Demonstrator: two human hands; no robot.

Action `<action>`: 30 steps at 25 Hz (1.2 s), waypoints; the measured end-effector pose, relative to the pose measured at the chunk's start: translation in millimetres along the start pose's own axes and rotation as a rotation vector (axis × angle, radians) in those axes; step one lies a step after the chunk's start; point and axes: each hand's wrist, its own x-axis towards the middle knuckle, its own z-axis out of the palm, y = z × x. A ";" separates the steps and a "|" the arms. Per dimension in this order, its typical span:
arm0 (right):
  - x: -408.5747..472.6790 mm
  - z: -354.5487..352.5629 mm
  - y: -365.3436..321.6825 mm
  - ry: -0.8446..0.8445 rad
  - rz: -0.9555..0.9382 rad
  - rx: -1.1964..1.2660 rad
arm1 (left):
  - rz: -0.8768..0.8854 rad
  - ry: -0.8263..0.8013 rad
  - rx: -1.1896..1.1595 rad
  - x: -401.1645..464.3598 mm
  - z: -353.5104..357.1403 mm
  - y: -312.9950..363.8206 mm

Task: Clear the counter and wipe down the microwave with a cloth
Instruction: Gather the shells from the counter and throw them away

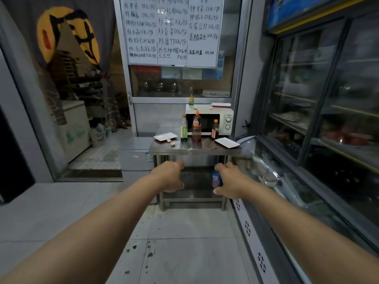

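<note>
Left hand (170, 176) empty, loosely curled; right hand (229, 180) likewise (blue can behind it, not held); nothing cleared: bottles (196, 128), plates (227, 142), cloth (208, 144) sit before the microwave (222, 119), unwiped.

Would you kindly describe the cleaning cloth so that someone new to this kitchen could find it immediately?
Look for the white microwave on the stainless steel table under the handwritten whiteboard menu. In front of it, on the tabletop, lies the crumpled brown cloth, just left of the white rectangular plate at the right end. It is the only soft, dark, flat thing there, among upright bottles and plates.
</note>
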 end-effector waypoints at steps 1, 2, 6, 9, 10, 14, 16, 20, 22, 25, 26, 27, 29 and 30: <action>21.4 0.9 4.0 0.000 0.004 0.005 | 0.005 -0.004 -0.003 19.8 -0.3 -5.5; 44.7 1.1 9.1 0.001 0.004 0.008 | 0.006 -0.004 -0.007 41.0 -0.3 -11.1; 145.9 -4.6 33.2 0.025 -0.025 0.034 | -0.021 0.032 -0.038 131.6 -1.3 -32.5; 218.4 -8.9 48.9 0.017 -0.056 0.079 | -0.054 0.046 -0.057 198.0 -7.2 -49.3; 244.3 -9.5 54.2 0.018 -0.064 0.088 | -0.073 0.052 -0.055 221.7 -9.3 -56.1; 321.3 -8.1 68.7 0.016 -0.077 0.103 | -0.130 0.047 -0.046 292.5 -10.8 -80.9; 356.4 -4.1 75.4 0.000 -0.085 0.116 | -0.146 0.033 -0.056 324.2 -6.6 -94.4; 436.6 5.2 82.8 -0.027 -0.089 0.112 | -0.180 0.012 -0.106 397.6 0.5 -133.5; 480.1 10.3 81.1 -0.024 -0.102 0.088 | -0.174 0.014 -0.099 436.9 2.3 -157.8; 539.8 12.8 74.6 -0.030 -0.088 0.069 | -0.185 0.012 -0.090 493.6 -1.3 -192.7; 560.7 14.9 72.7 -0.022 -0.081 0.072 | -0.189 0.011 -0.093 512.4 -2.7 -204.2; 580.7 17.6 70.6 -0.024 -0.067 0.072 | -0.197 -0.001 -0.086 531.6 -2.8 -216.7; 599.6 19.9 65.4 -0.033 -0.074 0.088 | -0.200 -0.009 -0.090 549.6 -1.4 -229.6; 628.4 27.4 66.1 -0.056 -0.072 0.108 | -0.209 -0.017 -0.114 574.5 3.9 -241.5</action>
